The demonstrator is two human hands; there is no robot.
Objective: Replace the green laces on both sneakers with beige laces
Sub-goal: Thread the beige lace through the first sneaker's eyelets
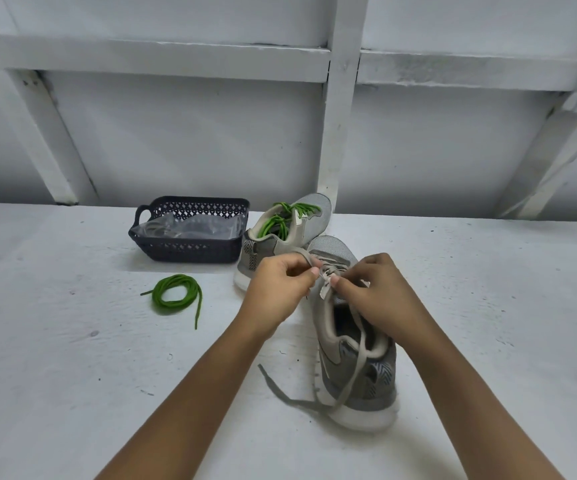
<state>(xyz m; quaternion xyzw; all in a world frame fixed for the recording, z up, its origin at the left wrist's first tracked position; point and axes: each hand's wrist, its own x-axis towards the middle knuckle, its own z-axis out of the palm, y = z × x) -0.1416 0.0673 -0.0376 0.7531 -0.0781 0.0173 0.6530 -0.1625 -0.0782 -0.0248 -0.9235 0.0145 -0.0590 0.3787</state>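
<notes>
The near sneaker (356, 379) is grey mesh with a patterned heel, a pale collar and a white sole. It stands upright, heel toward the viewer and toe pointing away. A flat beige lace (362, 344) is threaded through its front eyelets. The left hand (280, 282) and right hand (373, 292) pinch the lace above the tongue. One loose length of it drops across the collar, and its end trails on the surface left of the heel.

The matching second sneaker (309, 220) stands just beyond the near sneaker's toe, to the left. It carries a loosened green lace (280, 221). Another green lace (158, 295) lies coiled well to the left of the near sneaker.
</notes>
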